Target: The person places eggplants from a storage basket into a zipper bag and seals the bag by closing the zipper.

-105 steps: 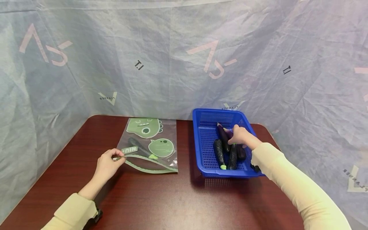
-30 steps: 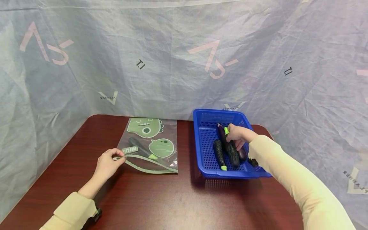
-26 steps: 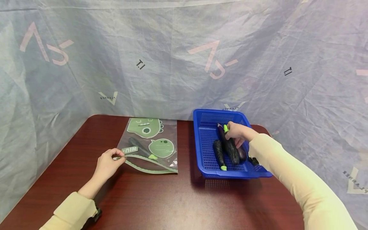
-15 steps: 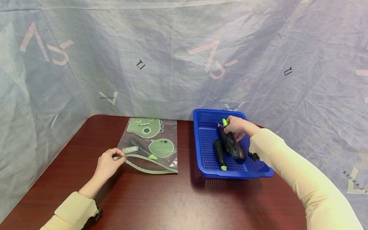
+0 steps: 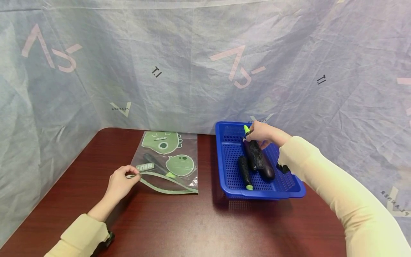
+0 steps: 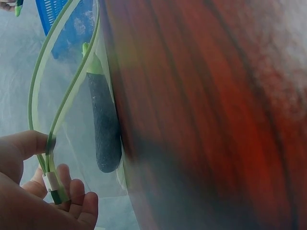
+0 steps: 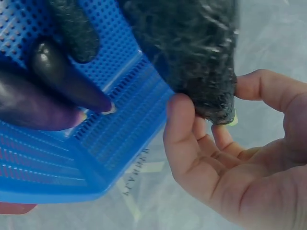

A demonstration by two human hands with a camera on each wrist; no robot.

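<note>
My left hand (image 5: 119, 184) pinches a corner of the mouth of a clear zip bag (image 5: 180, 165) printed with green cartoon dinosaurs. The bag lies on the table with its mouth gaping; inside rests a dark zucchini (image 6: 103, 122) with a pale green stem end. Over the blue basket (image 5: 221, 167), my right hand (image 5: 262, 133) grips another dark, wrinkled zucchini (image 7: 192, 52) near its bright green stem, fingers and thumb round it. It hangs tilted, stem end up. Below it in the basket are two purple eggplants (image 7: 41, 103) and a further zucchini (image 5: 245, 173).
The reddish-brown wooden table (image 5: 192, 225) carries the bag on the left and the basket on the right. A grey printed cloth (image 5: 192, 53) hangs close behind and along both sides. A dark strap (image 5: 107, 241) sits at the left cuff.
My right hand has taken hold of a zucchini and lifted it up and slightly left, stem end first. The left hand and the bag have stayed still.
</note>
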